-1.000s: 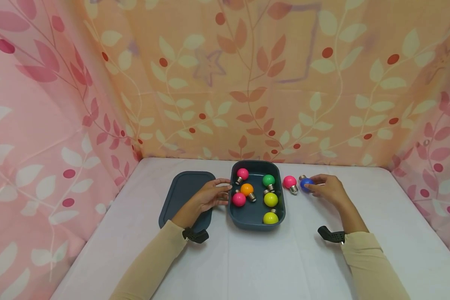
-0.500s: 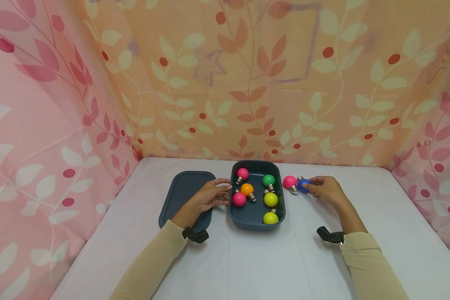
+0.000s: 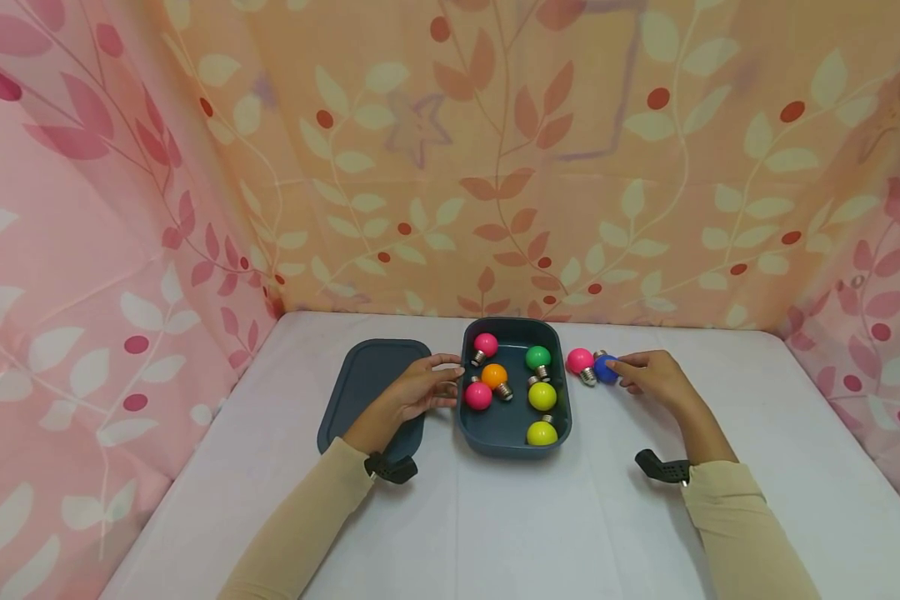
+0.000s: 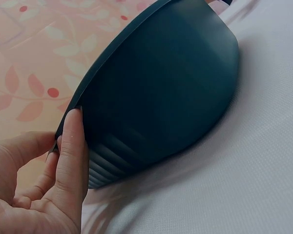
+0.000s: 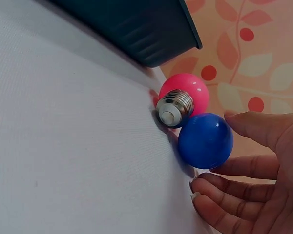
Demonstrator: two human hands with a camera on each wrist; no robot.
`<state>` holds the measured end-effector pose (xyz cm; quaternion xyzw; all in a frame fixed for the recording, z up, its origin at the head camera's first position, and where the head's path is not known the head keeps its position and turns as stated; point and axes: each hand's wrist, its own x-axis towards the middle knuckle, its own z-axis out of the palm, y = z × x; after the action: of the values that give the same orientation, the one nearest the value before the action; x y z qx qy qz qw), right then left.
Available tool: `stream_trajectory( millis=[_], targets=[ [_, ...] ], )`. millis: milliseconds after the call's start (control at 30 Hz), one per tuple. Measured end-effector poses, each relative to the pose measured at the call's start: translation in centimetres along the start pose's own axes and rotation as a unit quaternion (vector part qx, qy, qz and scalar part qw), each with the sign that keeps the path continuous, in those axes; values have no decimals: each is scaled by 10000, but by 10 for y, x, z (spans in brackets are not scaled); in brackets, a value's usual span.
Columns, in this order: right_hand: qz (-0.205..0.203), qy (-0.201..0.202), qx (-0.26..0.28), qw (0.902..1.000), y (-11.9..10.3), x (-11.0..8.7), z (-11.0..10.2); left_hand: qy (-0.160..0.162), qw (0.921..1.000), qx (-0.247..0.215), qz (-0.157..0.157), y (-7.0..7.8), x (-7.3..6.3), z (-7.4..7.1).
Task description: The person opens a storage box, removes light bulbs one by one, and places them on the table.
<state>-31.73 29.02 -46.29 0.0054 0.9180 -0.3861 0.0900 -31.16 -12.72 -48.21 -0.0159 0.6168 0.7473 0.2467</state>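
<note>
A dark blue-grey plastic box (image 3: 513,451) stands mid-table with several colored light bulbs inside: pink, orange, green and yellow. My left hand (image 3: 417,388) is at its left side; in the left wrist view the thumb and fingers (image 4: 71,151) pinch the rim. To the right of the box, a pink bulb (image 3: 580,361) lies on the cloth, its metal screw base toward me. Beside it, touching or nearly so, is a blue bulb (image 5: 206,141), which my right hand (image 3: 654,379) holds between thumb and fingers. The blue bulb's base is mostly hidden in the right wrist view.
The box's flat lid (image 3: 371,379) lies left of the box, partly under the left forearm and hand. A white cloth (image 3: 525,533) covers the table. Floral curtains (image 3: 420,208) hang behind and at both sides.
My right hand has shifted the blue bulb left, up to the pink bulb on the table. The left hand stays at the box's rim.
</note>
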Motion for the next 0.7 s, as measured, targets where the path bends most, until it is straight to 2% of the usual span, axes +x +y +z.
stream_trajectory(
  millis=[233, 467, 700],
  targets=[
    [-106, 180, 18, 9998, -3, -4, -5, 68, 10000, -41, -1, -1, 1, 0],
    [-422, 625, -67, 9971, -13, -12, -13, 7, 10000, -49, 27, 0, 0, 0],
    [-533, 966, -190, 9937, -26, -20, -17, 8, 10000, -83, -3, -1, 1, -1]
  ],
)
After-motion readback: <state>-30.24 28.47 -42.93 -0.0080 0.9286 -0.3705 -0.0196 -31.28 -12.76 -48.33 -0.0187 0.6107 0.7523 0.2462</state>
